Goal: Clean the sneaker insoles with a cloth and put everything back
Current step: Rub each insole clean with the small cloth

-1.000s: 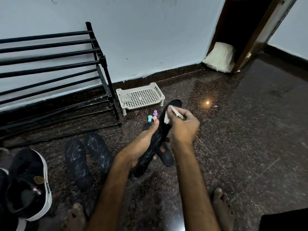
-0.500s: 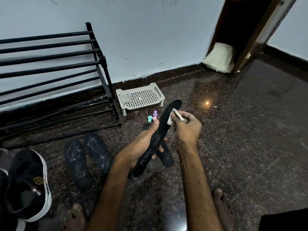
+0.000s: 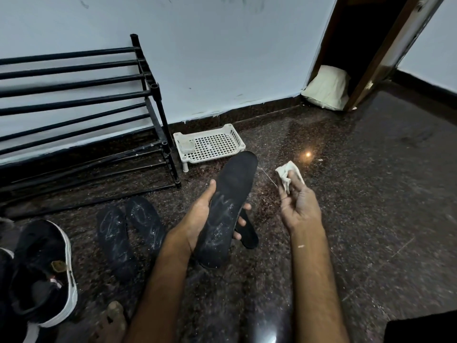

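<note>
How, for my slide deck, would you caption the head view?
Left hand holds a smudged insole; right hand grips the cloth clear of it.

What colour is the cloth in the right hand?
Off-white cloth, clearest in the head view.

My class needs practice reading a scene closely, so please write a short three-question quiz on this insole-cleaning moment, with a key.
1. True or false: the cloth is touching the insole held in the left hand.
2. Which hand pinches the cloth? A) left hand B) right hand C) neither
3. Fill in: ___ white-marked insoles lie side by side on the floor between the sneaker and the left arm.
Key: 1 false, they are apart; 2 B; 3 two.
</note>
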The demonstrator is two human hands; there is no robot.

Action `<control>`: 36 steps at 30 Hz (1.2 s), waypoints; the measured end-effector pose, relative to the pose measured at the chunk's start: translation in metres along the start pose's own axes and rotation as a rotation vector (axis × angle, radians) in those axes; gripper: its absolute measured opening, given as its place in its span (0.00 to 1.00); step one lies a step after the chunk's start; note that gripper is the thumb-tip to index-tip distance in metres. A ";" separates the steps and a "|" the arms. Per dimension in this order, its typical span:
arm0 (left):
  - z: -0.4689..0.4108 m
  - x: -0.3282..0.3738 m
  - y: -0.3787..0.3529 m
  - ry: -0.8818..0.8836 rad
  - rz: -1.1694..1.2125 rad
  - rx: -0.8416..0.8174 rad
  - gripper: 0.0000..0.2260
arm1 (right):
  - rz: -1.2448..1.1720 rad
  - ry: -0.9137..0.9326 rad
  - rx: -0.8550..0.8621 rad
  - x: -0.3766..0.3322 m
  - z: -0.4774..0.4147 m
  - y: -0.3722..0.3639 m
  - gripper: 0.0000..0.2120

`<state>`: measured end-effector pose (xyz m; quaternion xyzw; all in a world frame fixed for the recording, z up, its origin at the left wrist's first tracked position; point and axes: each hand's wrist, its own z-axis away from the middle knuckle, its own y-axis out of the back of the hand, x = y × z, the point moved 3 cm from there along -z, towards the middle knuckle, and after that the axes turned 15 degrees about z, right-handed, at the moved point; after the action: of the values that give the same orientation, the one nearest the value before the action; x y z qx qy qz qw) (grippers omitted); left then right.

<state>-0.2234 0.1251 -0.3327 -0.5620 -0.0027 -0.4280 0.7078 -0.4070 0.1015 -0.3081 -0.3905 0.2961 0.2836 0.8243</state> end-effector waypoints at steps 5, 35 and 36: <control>-0.003 -0.002 0.002 0.036 -0.022 0.002 0.33 | 0.392 0.220 0.048 0.010 0.003 -0.015 0.12; -0.010 0.003 0.012 -0.043 0.336 -0.022 0.34 | 0.746 0.239 0.014 0.026 -0.002 -0.005 0.08; -0.010 0.004 0.012 -0.062 0.355 -0.006 0.32 | 0.763 0.258 0.016 0.027 -0.001 -0.005 0.08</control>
<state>-0.2181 0.1147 -0.3444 -0.5686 0.0762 -0.2789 0.7702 -0.3860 0.1041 -0.3251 -0.2783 0.5231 0.5155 0.6190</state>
